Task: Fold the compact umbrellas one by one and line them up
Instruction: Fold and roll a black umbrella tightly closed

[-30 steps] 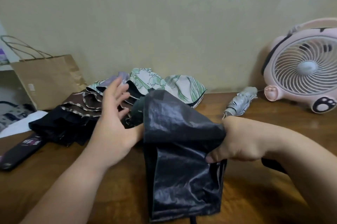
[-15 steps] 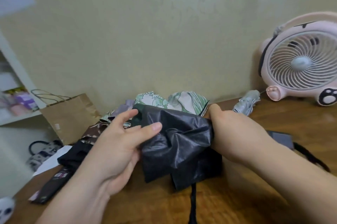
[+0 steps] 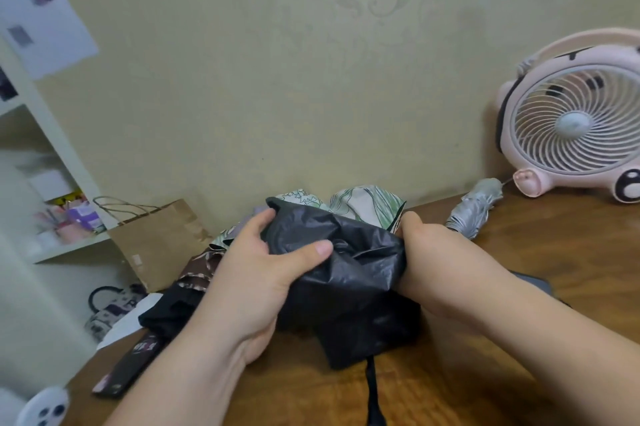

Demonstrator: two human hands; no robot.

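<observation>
I hold a black compact umbrella (image 3: 353, 273) above the wooden table (image 3: 554, 269), its glossy canopy bunched up between both hands. My left hand (image 3: 263, 273) wraps its left end, thumb pressed on the fabric. My right hand (image 3: 426, 245) grips the right end. Its black strap (image 3: 372, 387) hangs down toward me. Behind it lie a green floral umbrella (image 3: 363, 202) and a brown striped one (image 3: 199, 269). A black umbrella (image 3: 166, 314) lies at the left. A folded silver umbrella (image 3: 476, 209) rests at the back right.
A pink desk fan (image 3: 571, 127) stands at the back right by the wall. A brown paper bag (image 3: 156, 238) leans off the table's left end, beside white shelves (image 3: 52, 217). A dark flat object (image 3: 533, 283) peeks out behind my right forearm.
The hanging black canopy has been gathered into a tight bundle. My left hand went from open beside it to gripping it, and both hands moved closer together. The view tilted up.
</observation>
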